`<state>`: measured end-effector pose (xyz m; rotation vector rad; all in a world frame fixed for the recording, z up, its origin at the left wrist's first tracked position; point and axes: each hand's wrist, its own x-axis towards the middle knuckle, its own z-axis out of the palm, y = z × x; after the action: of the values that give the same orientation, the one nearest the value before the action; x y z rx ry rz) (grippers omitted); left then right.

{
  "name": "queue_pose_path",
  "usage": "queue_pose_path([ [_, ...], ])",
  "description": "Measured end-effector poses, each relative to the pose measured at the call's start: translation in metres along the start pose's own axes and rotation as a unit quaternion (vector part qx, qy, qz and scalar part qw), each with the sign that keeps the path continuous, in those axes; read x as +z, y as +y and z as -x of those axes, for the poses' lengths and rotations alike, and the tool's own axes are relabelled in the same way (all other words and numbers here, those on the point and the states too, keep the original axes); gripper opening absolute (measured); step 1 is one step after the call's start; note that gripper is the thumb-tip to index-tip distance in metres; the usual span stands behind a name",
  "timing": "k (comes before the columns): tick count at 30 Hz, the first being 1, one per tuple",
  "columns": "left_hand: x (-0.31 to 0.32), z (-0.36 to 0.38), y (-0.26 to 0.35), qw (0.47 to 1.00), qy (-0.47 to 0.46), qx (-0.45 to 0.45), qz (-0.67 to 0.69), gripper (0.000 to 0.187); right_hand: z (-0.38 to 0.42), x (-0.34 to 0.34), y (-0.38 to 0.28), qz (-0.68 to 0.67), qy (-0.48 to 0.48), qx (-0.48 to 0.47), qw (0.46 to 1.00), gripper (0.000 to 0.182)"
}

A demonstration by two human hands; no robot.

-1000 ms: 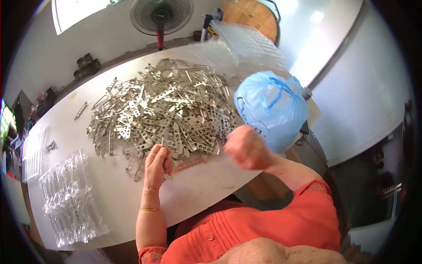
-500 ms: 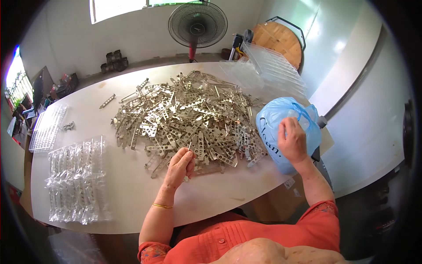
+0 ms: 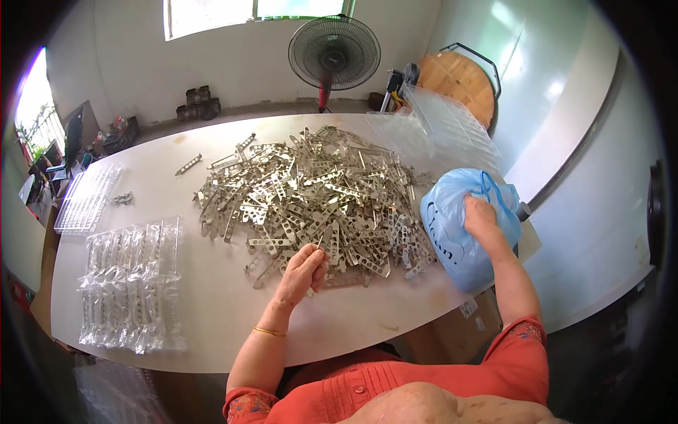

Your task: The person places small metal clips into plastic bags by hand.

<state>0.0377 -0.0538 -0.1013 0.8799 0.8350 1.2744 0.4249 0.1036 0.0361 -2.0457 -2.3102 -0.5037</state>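
Note:
My left hand is closed on a thin perforated metal strip, seen nearly edge-on, at the near side of a big heap of similar flat strips with round holes. On the right, my right hand reaches into the mouth of a blue plastic bag with dark lettering. Its fingers are hidden in the bag's folds, so what they touch does not show.
Clear-wrapped strips lie in rows at the table's left. Behind them is a clear plastic tray beside a few small metal bits. More clear trays lean at the back right, and a fan stands beyond the table.
My right hand has gone from above the bag's front down into its mouth. My left hand still grips the strip. The whole view has shifted slightly.

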Motion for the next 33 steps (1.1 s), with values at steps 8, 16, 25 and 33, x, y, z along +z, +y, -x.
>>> queue_pose_path([
  [8,-0.001,0.0,0.001,1.0,0.004,-0.002,-0.001,0.026,-0.008,0.015,0.013,0.004,0.005,-0.044,0.999,0.018],
  [16,0.002,0.001,0.004,1.0,0.005,0.0,-0.002,0.025,0.013,-0.012,0.003,0.044,0.058,-0.056,0.996,0.013],
  [25,0.003,0.001,0.003,1.0,0.003,0.004,0.004,0.024,0.044,-0.067,-0.017,0.091,0.24,-0.079,0.963,0.012],
  [33,0.0,-0.001,0.001,0.999,-0.013,0.042,0.012,0.024,0.079,-0.125,-0.076,-0.333,0.36,-0.146,0.859,0.009],
])
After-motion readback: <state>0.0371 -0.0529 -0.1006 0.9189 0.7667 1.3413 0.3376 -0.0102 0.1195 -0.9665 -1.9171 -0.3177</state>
